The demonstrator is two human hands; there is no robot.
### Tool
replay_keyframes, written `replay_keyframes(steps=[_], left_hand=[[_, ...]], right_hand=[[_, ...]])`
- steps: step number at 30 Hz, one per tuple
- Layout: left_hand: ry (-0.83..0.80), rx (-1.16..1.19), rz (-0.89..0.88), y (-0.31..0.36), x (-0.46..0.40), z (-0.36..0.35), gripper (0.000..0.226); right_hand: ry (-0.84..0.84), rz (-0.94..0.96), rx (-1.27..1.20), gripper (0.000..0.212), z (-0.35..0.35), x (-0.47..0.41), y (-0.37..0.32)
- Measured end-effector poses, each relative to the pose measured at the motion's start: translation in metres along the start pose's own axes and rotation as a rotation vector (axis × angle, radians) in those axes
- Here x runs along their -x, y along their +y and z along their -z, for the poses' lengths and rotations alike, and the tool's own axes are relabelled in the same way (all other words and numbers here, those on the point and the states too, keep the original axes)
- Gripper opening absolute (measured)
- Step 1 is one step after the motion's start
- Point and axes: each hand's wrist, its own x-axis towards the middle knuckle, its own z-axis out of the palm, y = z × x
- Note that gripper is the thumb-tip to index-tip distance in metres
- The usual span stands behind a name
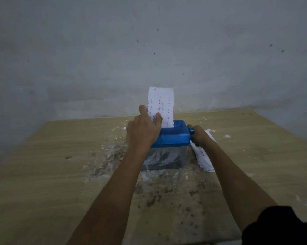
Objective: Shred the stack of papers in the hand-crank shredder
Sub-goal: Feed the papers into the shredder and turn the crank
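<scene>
Head view, left hand (143,129) pinching paper (162,106), right hand (198,136) gripping crank (191,131) — shredder (172,137) partly hidden

We are seeing two bare forearms reaching in from the bottom edge, both uncovered from elbow to wrist; we are noticing no watch, ring or bracelet showing on either; the left hand (143,129) is appearing with its back toward us, knuckles and thumb outlined clearly; the right hand (197,135) is looking smaller and partly hidden, so we are making out only its back and wrist; a black sleeve (281,227) is covering the right upper arm at the lower right corner, its fabric looking plain and dark.
</scene>
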Motion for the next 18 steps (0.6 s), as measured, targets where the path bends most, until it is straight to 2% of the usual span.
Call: replay_keyframes(steps=[3,7,10,13,18], left_hand=[[0.012,0.009,0.008,0.001,0.001,0.001,0.047],[0.013,0.003,0.013,0.002,0.002,0.002,0.048],[0.010,-0.006,0.012,0.002,0.001,0.001,0.049],[0.009,-0.018,-0.002,0.000,-0.001,-0.001,0.050],[-0.058,-0.068,-0.035,0.000,-0.002,0.002,0.069]], right_hand=[[-0.012,0.010,0.128,0.011,-0.008,0.018,0.017],[0.024,0.147,0.315,0.026,-0.013,0.052,0.034],[0.074,0.228,0.415,0.019,-0.012,0.077,0.041],[0.112,0.210,0.201,0.015,-0.010,0.089,0.041],[0.142,0.134,-0.098,0.031,-0.008,0.093,0.031]])
